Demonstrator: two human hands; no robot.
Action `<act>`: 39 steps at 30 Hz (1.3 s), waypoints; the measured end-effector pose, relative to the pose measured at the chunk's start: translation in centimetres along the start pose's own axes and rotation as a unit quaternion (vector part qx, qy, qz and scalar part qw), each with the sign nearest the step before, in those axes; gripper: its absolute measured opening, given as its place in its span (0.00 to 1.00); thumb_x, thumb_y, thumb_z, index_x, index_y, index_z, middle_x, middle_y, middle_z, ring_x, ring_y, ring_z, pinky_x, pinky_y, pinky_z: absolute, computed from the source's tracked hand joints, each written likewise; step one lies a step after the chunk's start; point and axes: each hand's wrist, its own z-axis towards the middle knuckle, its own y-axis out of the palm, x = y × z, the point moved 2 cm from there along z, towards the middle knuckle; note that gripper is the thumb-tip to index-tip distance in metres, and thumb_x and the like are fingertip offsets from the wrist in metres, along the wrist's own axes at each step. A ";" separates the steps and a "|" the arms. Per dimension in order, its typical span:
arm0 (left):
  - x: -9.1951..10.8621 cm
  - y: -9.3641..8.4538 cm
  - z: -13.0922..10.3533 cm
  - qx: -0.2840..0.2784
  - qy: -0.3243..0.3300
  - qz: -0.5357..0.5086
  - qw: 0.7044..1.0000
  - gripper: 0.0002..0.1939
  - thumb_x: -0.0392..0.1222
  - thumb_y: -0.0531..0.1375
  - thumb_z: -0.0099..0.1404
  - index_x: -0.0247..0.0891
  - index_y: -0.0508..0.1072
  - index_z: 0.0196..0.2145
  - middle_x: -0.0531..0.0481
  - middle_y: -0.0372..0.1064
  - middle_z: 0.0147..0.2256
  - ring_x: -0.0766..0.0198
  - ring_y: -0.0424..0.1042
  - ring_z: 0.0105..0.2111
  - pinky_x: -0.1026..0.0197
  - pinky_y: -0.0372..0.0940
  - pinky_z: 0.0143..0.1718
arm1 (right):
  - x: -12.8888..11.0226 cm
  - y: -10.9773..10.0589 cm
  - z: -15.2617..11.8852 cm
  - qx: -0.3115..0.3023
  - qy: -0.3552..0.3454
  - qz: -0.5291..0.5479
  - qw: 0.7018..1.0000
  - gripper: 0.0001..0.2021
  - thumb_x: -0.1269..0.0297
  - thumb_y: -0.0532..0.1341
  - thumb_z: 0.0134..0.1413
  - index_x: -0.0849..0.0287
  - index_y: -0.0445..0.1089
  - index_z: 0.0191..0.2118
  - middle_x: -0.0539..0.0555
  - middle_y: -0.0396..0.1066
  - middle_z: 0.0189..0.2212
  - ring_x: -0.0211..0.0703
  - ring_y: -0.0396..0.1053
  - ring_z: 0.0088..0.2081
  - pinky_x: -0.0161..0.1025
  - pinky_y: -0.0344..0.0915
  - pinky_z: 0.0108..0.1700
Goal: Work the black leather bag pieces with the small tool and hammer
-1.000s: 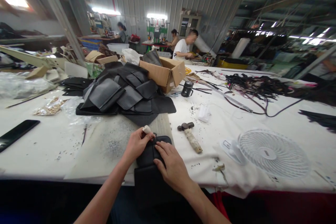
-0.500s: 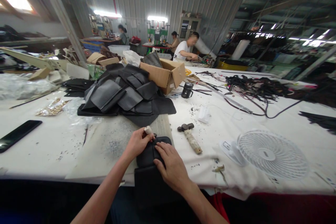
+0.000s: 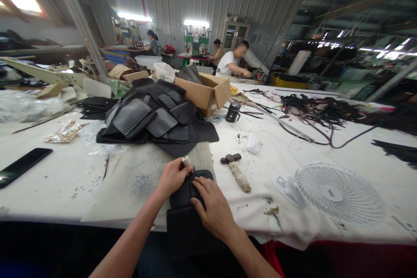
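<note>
A black leather piece (image 3: 181, 196) lies at the table's front edge, its lower part hanging over. My left hand (image 3: 173, 177) is closed around a small tool with a whitish handle (image 3: 186, 161) at the piece's upper left; the tool's tip is hidden. On the right half of the leather rests my right hand (image 3: 213, 206), palm down with fingers stretched out. A hammer (image 3: 239, 174) with a wrapped handle lies to the right. Behind my hands is a large pile of black leather pieces (image 3: 137, 115).
A white fan (image 3: 332, 193) stands at the right, a phone (image 3: 22, 167) lies at the far left. Further back are a black mug (image 3: 233, 113), an open cardboard box (image 3: 198, 94) and tangled black straps (image 3: 325, 106). A person (image 3: 228, 64) works across the table.
My left hand and the whitish tool have shifted very slightly to the right. My right hand has stayed in place. The person across the table has moved their hands a little.
</note>
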 end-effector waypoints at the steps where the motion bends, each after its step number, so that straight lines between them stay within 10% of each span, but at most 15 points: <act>1: 0.1 0.0 -0.1 0.005 0.006 0.015 1.000 0.08 0.45 0.64 0.69 0.42 0.78 0.32 0.50 0.81 0.32 0.57 0.79 0.34 0.59 0.67 0.39 | 0.0 0.1 0.0 -0.001 0.001 0.000 1.000 0.26 0.63 0.63 0.74 0.53 0.65 0.73 0.58 0.66 0.72 0.56 0.62 0.72 0.62 0.60 0.77; 9: 0.8 0.6 -1.8 0.043 0.035 0.154 0.986 0.07 0.44 0.65 0.73 0.43 0.75 0.35 0.50 0.79 0.33 0.57 0.77 0.34 0.60 0.58 0.36 | 2.1 -3.0 0.4 0.022 0.028 0.102 0.994 0.22 0.53 0.61 0.77 0.50 0.68 0.70 0.58 0.68 0.70 0.53 0.67 0.70 0.54 0.65 0.73; 12: 0.8 0.9 -2.4 0.053 0.040 0.198 0.978 0.07 0.45 0.65 0.73 0.44 0.76 0.36 0.49 0.80 0.33 0.55 0.78 0.35 0.59 0.54 0.35 | 5.8 -6.0 0.5 0.099 0.163 -0.044 0.981 0.23 0.50 0.59 0.76 0.57 0.70 0.66 0.65 0.71 0.63 0.61 0.68 0.66 0.57 0.65 0.70; 19: 0.9 1.4 -3.5 0.058 0.069 0.204 0.975 0.08 0.44 0.64 0.75 0.44 0.75 0.35 0.48 0.81 0.36 0.51 0.80 0.40 0.58 0.57 0.37 | 11.0 -8.7 2.1 0.020 0.332 -0.173 0.927 0.14 0.53 0.63 0.69 0.61 0.73 0.46 0.65 0.77 0.43 0.61 0.76 0.47 0.50 0.68 0.47; 23: 0.6 1.5 -4.0 0.061 0.081 0.186 0.977 0.03 0.42 0.63 0.75 0.45 0.78 0.41 0.48 0.82 0.40 0.52 0.80 0.43 0.58 0.60 0.41 | 8.4 -10.2 3.6 0.021 0.324 -0.114 0.939 0.18 0.50 0.56 0.74 0.58 0.72 0.39 0.59 0.77 0.33 0.53 0.76 0.36 0.44 0.68 0.38; 30: 1.0 1.7 -3.8 0.058 0.071 0.219 0.971 0.05 0.42 0.63 0.75 0.44 0.77 0.38 0.46 0.81 0.40 0.52 0.79 0.43 0.58 0.59 0.40 | -3.8 -15.4 5.0 0.065 0.123 0.169 0.976 0.23 0.39 0.53 0.78 0.54 0.71 0.44 0.49 0.73 0.29 0.39 0.65 0.24 0.37 0.61 0.27; 34: 0.9 1.5 -3.8 0.059 0.071 0.206 0.974 0.03 0.41 0.63 0.75 0.45 0.78 0.41 0.47 0.82 0.42 0.52 0.80 0.44 0.58 0.59 0.40 | -6.8 -13.5 5.1 0.006 0.089 0.107 0.990 0.20 0.45 0.54 0.80 0.54 0.74 0.46 0.49 0.72 0.27 0.42 0.69 0.26 0.38 0.62 0.32; 39: 0.9 1.3 -4.1 0.059 0.057 0.199 0.977 0.05 0.42 0.63 0.75 0.46 0.80 0.41 0.47 0.83 0.41 0.51 0.81 0.44 0.58 0.58 0.39 | -5.1 -10.1 5.4 -0.027 0.112 0.096 0.989 0.24 0.46 0.52 0.80 0.57 0.75 0.61 0.48 0.72 0.26 0.44 0.71 0.28 0.39 0.66 0.36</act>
